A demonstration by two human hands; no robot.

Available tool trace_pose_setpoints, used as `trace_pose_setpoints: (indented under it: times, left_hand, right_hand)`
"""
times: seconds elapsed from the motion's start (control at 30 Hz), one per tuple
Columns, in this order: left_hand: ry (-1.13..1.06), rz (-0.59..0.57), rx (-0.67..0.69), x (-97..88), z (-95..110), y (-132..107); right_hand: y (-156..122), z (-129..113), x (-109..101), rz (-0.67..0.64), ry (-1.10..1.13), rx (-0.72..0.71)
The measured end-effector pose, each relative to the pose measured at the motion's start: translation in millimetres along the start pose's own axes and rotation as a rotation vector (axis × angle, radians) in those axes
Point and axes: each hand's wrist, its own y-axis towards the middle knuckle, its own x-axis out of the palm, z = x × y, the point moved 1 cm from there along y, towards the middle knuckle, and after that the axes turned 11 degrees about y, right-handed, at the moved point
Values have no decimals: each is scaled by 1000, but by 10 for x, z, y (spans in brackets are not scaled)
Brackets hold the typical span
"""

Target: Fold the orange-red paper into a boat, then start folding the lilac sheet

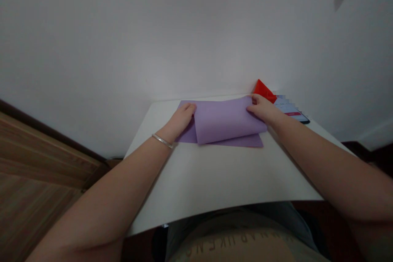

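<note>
A purple sheet of paper (225,123) lies on the far part of a white table (215,176), folded over on itself with its upper layer curved up. My left hand (181,118) rests on the sheet's far left corner, fingers pressed together on the paper. A thin bracelet circles that wrist. My right hand (260,108) pinches the far right corner of the folded layer between thumb and fingers.
A red piece of paper (264,90) leans at the table's back right, against the white wall. A phone (293,111) with a lit screen lies beside it. A wooden surface (37,163) stands to the left.
</note>
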Motion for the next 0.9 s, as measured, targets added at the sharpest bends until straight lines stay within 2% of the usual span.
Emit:
trace_pose_setpoints:
  times: [0.13, 0.23, 0.3, 0.4, 0.67, 0.8, 0.9]
  left_hand:
    - [339, -49, 80, -76, 56, -27]
    - [585, -72, 132, -67, 62, -41]
    - [621, -55, 171, -32, 50, -44]
    - [500, -25, 179, 21, 32, -40]
    - [97, -24, 15, -5, 57, -39]
    - [-140, 78, 37, -21, 159, -75]
    - [-299, 77, 76, 1, 309, -137]
  right_hand:
    - [-59, -83, 4, -8, -326, -118]
    - [-106, -146, 5, 18, -434, -114]
    - [-130, -168, 13, 32, -470, -120]
    - [-147, -169, 35, 32, -506, -156]
    - [-161, -183, 43, 19, -563, -247]
    - [-269, -372, 97, 51, -643, -465]
    - [-375, -561, 201, 48, -466, -615]
